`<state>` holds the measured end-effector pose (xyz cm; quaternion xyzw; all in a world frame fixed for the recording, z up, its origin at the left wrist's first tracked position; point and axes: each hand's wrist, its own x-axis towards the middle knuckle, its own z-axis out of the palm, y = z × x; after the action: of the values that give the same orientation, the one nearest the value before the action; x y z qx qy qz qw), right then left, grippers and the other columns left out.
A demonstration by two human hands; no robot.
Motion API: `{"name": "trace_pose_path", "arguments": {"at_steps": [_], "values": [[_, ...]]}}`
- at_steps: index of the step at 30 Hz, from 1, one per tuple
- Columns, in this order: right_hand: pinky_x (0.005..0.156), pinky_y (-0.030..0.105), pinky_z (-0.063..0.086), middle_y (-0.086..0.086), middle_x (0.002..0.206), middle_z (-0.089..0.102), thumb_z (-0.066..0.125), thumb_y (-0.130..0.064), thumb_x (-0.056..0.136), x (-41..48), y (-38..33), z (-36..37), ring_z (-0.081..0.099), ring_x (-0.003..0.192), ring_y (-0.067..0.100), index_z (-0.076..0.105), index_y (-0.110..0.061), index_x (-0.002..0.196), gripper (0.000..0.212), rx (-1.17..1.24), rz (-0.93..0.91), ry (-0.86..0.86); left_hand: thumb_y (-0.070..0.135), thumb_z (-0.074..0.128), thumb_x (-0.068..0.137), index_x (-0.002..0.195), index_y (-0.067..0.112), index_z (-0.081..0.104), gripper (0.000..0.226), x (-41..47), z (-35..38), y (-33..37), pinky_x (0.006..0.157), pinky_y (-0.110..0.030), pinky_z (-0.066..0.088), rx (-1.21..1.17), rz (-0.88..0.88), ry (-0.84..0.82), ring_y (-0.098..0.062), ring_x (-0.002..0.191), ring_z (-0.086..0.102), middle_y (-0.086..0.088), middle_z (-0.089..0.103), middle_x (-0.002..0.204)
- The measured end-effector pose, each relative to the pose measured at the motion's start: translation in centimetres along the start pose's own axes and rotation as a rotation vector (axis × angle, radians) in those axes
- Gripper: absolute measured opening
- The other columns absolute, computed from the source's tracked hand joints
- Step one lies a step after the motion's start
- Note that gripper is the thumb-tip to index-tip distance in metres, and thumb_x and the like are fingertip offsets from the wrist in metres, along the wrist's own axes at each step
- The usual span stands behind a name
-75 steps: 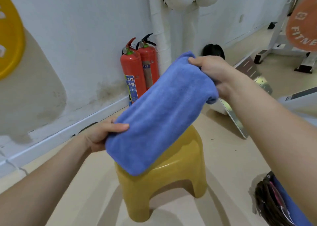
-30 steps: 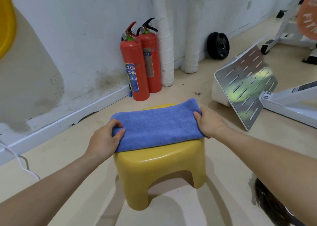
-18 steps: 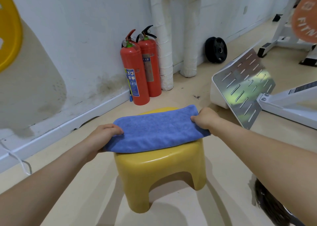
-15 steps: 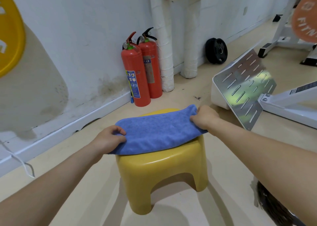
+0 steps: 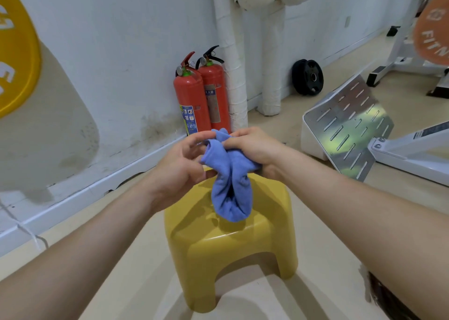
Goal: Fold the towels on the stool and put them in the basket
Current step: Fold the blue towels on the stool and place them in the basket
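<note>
Orange weight plate point(image 5: 432, 28): white "FITN", cut by frame edge | rear fire extinguisher point(image 5: 215, 96): label "灭火器" | front fire extinguisher point(image 5: 190, 106): blue pictogram label, illegible | yellow disc point(image 5: 14, 52): partial white characters, unreadable

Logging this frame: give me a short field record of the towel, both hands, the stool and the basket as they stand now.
towel: blue towel, doubled over, hanging from both hands above the stool
left hand: pinches the towel's upper ends
right hand: grips the same ends
stool: yellow stool; whether the towel's lower end touches the seat is unclear
basket: dark edge at lower right, mostly out of frame
background: two red fire extinguishers behind the stool
stage: folding under way, towel not yet in basket
</note>
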<state>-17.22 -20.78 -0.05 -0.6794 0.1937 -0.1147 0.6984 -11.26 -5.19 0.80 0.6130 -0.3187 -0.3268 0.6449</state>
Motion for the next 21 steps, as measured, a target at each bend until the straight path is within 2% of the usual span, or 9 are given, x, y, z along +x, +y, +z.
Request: {"name": "trace_pose_path", "arguments": {"at_steps": [3,5,6,8,11,13,16,19,21], "values": [[0.056,0.021,0.05,0.007,0.067,0.063,0.054,0.009,0.083,-0.6,-0.5,-1.1,0.06,0.058,0.013,0.057,-0.001,0.073,0.015,0.119,0.066,-0.166,-0.026,0.06,0.069,0.113,0.006,0.061,0.055,-0.2,0.8,-0.3,0.073,-0.023,0.055,0.417,0.198,0.054,-0.01,0.086,0.063,-0.007,0.068,0.105],[0.053,0.018,0.052,0.003,0.063,0.068,0.052,0.011,0.086,-1.1,-0.9,-1.5,0.063,0.055,0.009,0.063,0.004,0.076,0.016,0.134,0.086,-0.266,-0.014,0.065,0.077,0.097,0.019,0.069,0.038,0.1,1.1,-0.4,0.071,-0.02,0.052,0.56,0.306,0.135,-0.004,0.076,0.06,0.008,0.07,0.088],[0.058,0.019,0.054,0.006,0.072,0.071,0.056,0.01,0.085,-1.3,-1.1,-1.7,0.064,0.062,0.011,0.066,0.007,0.085,0.011,0.106,0.088,-0.298,-0.006,0.067,0.08,0.092,0.028,0.07,0.037,0.4,0.9,-0.4,0.07,-0.017,0.048,0.664,0.355,0.184,-0.003,0.073,0.057,0.01,0.066,0.082],[0.066,0.023,0.056,0.013,0.085,0.069,0.063,0.006,0.083,-1.3,-1.5,-2.0,0.064,0.071,0.016,0.066,0.008,0.099,0.017,0.042,0.073,-0.305,0.009,0.069,0.082,0.093,0.033,0.071,0.027,0.6,0.2,-0.2,0.073,-0.011,0.038,0.933,0.456,0.235,-0.006,0.082,0.05,0.009,0.052,0.085],[0.06,0.023,0.055,0.01,0.076,0.066,0.066,0.008,0.08,-1.4,-2.3,-2.5,0.062,0.063,0.015,0.065,-0.002,0.099,0.022,-0.071,0.025,-0.276,0.029,0.064,0.08,0.09,0.027,0.072,0.014,0.8,-0.3,0.2,0.09,-0.01,0.027,1.171,0.543,0.138,-0.013,0.107,0.041,0.009,0.047,0.106],[0.058,0.022,0.055,0.006,0.067,0.066,0.069,0.01,0.076,-1.8,-3.2,-2.7,0.062,0.06,0.014,0.064,-0.006,0.101,0.03,-0.149,-0.011,-0.293,0.031,0.061,0.078,0.081,0.031,0.066,0.006,0.7,0.0,0.7,0.089,-0.01,0.033,1.078,0.429,-0.003,-0.008,0.106,0.048,0.009,0.054,0.111],[0.054,0.024,0.054,0.0,0.063,0.069,0.068,0.013,0.074,-2.2,-4.3,-2.8,0.064,0.056,0.011,0.059,-0.012,0.105,0.04,-0.204,-0.026,-0.312,0.025,0.061,0.078,0.078,0.027,0.063,0.003,0.6,0.3,0.8,0.074,-0.017,0.04,0.932,0.369,-0.088,-0.003,0.083,0.055,0.01,0.06,0.086],[0.073,0.04,0.052,0.013,0.085,0.064,0.071,0.008,0.076,-2.1,-4.5,-2.9,0.06,0.073,0.023,0.055,-0.017,0.111,0.046,-0.192,-0.079,-0.266,0.021,0.062,0.079,0.076,0.026,0.065,0.006,0.7,0.2,0.3,0.069,-0.015,0.041,0.806,0.414,0.021,-0.001,0.074,0.055,0.011,0.06,0.076],[0.074,0.043,0.044,0.014,0.093,0.055,0.073,-0.005,0.079,-2.1,-4.5,-3.6,0.053,0.081,0.023,0.052,-0.024,0.107,0.04,-0.215,-0.161,-0.226,0.02,0.063,0.081,0.075,0.025,0.066,0.008,0.7,0.1,0.5,0.063,-0.015,0.042,0.66,0.377,0.128,-0.002,0.067,0.054,0.013,0.06,0.07]]}}
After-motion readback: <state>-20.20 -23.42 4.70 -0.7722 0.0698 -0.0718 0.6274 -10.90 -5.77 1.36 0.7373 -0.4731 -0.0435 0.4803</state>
